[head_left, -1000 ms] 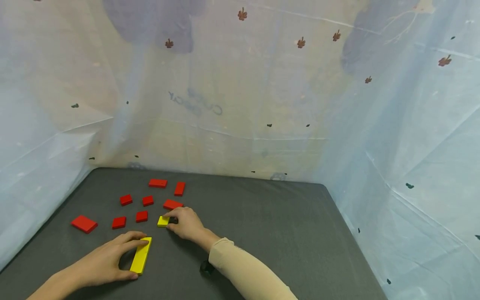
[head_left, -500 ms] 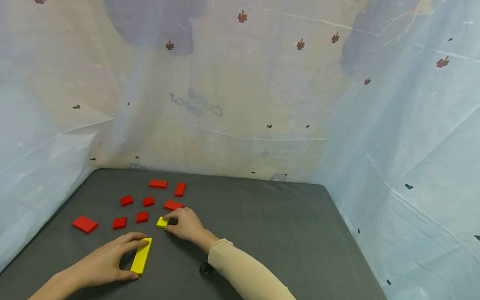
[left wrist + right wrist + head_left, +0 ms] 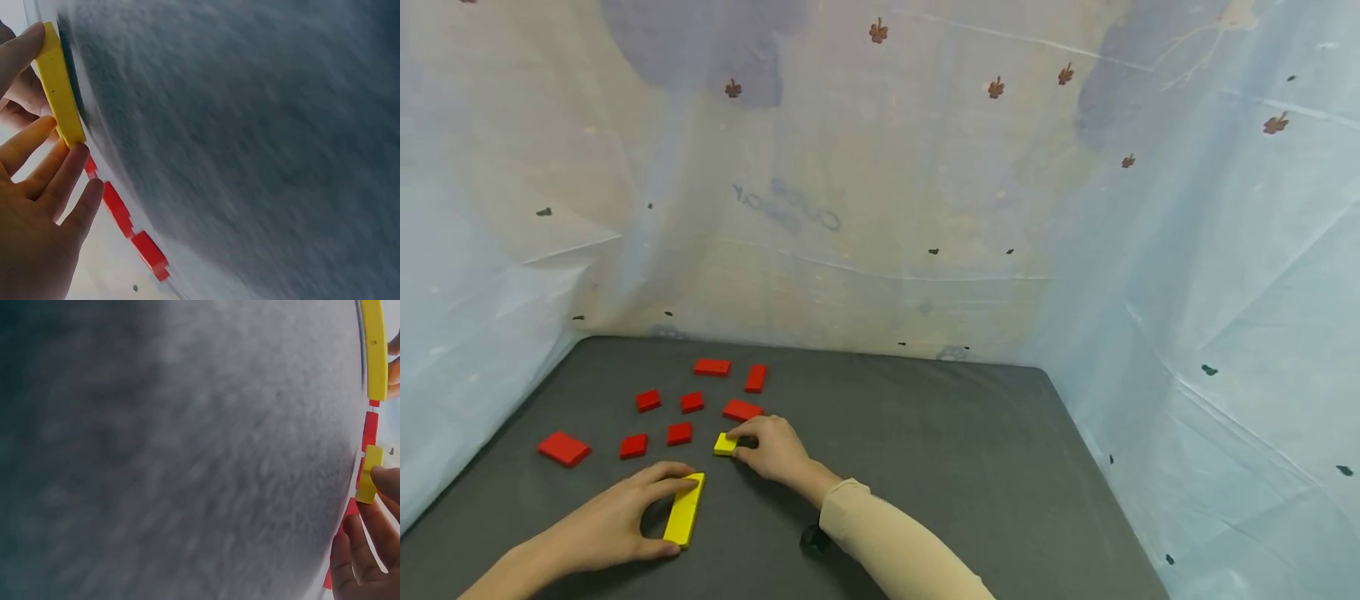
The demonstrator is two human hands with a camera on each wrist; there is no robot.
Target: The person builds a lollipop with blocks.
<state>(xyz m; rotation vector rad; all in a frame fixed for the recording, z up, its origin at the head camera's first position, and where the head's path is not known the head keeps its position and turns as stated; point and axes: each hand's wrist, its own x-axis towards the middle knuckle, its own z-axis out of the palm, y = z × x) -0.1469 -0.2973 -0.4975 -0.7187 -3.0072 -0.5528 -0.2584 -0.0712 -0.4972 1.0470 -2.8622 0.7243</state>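
On the grey table, my left hand (image 3: 606, 521) holds a long yellow rectangular block (image 3: 684, 512), with the thumb at its near end and the fingers at its far end. Farther forward and to the right, my right hand (image 3: 775, 450) pinches a small yellow block (image 3: 724, 445) between thumb and fingers; part of that block is hidden by the hand. The two yellow blocks are apart. In the left wrist view the long block (image 3: 60, 87) shows its side face, fingertips against it. The right wrist view shows the thumb on the small block (image 3: 369, 475).
Several flat red blocks lie loose beyond the hands, among them a square one (image 3: 680, 433), a large one (image 3: 564, 449) at the left and an oblong one (image 3: 742, 410) just behind the right hand. A translucent patterned sheet (image 3: 880, 208) hangs around the dark table (image 3: 940, 467).
The head view shifts very slightly. Both hands keep their hold, and the yellow blocks stay almost where they were; the small one's angle alters a little.
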